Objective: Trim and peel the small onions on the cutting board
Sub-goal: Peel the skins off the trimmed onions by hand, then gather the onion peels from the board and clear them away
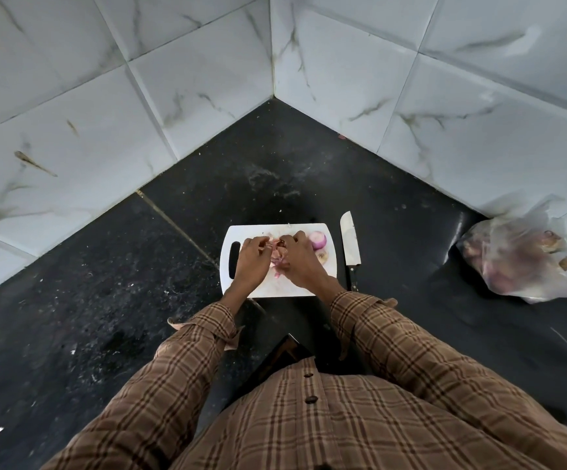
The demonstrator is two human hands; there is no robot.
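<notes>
A white cutting board lies on the black counter. Over its middle, my left hand and my right hand both pinch a small onion held between their fingertips. Loose pinkish skins lie on the board under the hands. A peeled purple onion sits at the board's far right corner, with a cut onion piece just in front of it. Much of the held onion is hidden by my fingers.
A knife lies on the counter just right of the board, blade pointing away. A clear plastic bag of onions sits at the right against the tiled wall. The walls meet in a corner behind the board.
</notes>
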